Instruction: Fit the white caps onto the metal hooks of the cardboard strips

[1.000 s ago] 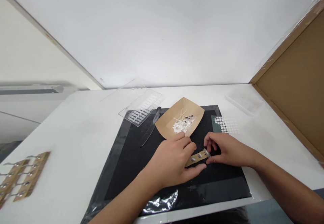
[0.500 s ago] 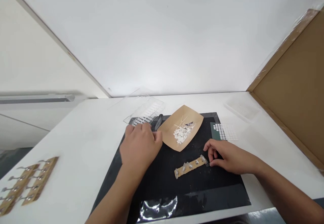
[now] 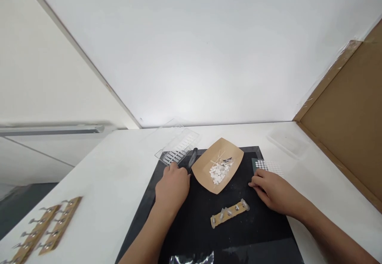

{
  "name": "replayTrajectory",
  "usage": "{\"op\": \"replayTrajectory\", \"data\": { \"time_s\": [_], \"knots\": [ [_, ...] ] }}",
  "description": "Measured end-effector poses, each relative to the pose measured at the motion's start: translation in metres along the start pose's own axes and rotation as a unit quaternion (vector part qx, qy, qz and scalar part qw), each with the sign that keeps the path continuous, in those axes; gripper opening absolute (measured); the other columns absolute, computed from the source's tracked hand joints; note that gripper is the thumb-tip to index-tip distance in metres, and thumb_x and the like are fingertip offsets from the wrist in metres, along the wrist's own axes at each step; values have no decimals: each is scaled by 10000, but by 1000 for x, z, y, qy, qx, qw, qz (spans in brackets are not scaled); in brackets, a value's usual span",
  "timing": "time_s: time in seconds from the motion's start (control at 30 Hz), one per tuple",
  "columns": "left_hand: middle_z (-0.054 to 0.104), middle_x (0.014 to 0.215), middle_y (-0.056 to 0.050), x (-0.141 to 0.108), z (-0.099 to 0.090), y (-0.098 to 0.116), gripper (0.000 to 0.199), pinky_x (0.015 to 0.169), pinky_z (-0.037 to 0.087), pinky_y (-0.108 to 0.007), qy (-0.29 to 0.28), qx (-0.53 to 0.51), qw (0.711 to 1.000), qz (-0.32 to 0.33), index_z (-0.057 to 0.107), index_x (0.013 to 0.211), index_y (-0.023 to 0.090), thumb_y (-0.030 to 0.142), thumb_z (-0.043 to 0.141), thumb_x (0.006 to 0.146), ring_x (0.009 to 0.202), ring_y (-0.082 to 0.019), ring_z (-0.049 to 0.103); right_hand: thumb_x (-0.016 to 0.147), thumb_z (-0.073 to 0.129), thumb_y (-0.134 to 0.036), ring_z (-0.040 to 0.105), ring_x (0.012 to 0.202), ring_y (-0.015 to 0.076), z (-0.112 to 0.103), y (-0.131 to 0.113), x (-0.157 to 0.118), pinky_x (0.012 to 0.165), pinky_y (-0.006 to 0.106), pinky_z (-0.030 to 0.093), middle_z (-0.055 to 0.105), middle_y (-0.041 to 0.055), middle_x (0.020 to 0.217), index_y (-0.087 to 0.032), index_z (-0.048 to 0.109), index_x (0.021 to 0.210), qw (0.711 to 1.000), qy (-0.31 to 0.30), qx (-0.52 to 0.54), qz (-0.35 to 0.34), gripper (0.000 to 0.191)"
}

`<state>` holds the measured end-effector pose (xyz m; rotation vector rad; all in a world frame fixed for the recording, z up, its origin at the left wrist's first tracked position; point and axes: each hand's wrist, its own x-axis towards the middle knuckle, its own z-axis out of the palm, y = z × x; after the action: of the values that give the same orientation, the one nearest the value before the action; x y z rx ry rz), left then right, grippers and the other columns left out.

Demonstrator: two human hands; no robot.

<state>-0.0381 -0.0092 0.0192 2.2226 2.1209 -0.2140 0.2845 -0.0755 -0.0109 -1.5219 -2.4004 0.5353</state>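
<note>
My left hand (image 3: 172, 187) rests at the mat's left side, fingers curled and mostly hidden behind its back. Just beyond its fingertips lies a dark-handled tool (image 3: 193, 158); whether they touch is unclear. My right hand (image 3: 273, 190) is closed in a pinch beside a sheet of white round stickers (image 3: 270, 166), and anything between the fingertips is too small to make out. Between and below the hands lies a narrow wooden strip (image 3: 229, 213) with several small clear and metal pieces on it. A brown paper tray (image 3: 203, 172) holds white scraps (image 3: 219, 171).
A black mat (image 3: 191, 224) covers the middle of the white table (image 3: 113, 184). Clear plastic boxes (image 3: 179, 144) stand behind my left hand, another clear lid (image 3: 288, 142) at back right. Wooden strips with metal hooks (image 3: 59, 226) lie far left. A cardboard panel (image 3: 349, 136) borders the right.
My right hand has moved away from the wooden strip's end, up toward the sticker sheet, and its fingers have closed together. The left hand stays near the dark-handled tool. The view has tilted slightly.
</note>
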Motion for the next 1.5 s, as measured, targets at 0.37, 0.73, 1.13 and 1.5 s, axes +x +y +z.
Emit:
{"op": "replayTrajectory", "data": {
  "time_s": [0.37, 0.73, 1.13, 1.5],
  "knots": [
    [715, 1146, -229, 4, 5, -12, 284, 881, 581, -427, 61, -22, 998, -17, 729, 1037, 96, 162, 455, 1002, 1149, -353, 678, 1058, 446, -126, 686, 893, 198, 17, 14, 9, 813, 355, 605, 616, 69, 991, -205, 534, 801, 997, 27, 64, -35, 283],
    [756, 989, -136, -13, -6, 7, 256, 1069, 472, -521, 365, -57, 926, 79, 648, 1124, 154, 223, 401, 1107, 950, -292, 713, 1084, 545, -331, 683, 835, 229, 9, 12, 17, 756, 357, 534, 708, 54, 903, -227, 588, 878, 989, 127, 70, -14, 234],
    [753, 753, -17, -8, 14, 30, 271, 568, 441, -254, 262, -148, 931, 206, 641, 1171, 208, 280, 382, 1137, 686, -204, 771, 1101, 518, -324, 652, 819, 206, -25, -57, 82, 731, 326, 507, 687, 51, 884, -237, 584, 873, 955, 249, 126, -104, 253],
    [715, 661, -13, -10, 15, 33, 356, 519, 381, -256, 299, -199, 911, 203, 673, 995, 204, 309, 367, 1143, 564, -178, 714, 1114, 447, -314, 622, 773, 197, 2, -61, 104, 702, 319, 482, 631, 44, 843, -250, 498, 866, 947, 293, 90, -94, 261]
  ]
}}
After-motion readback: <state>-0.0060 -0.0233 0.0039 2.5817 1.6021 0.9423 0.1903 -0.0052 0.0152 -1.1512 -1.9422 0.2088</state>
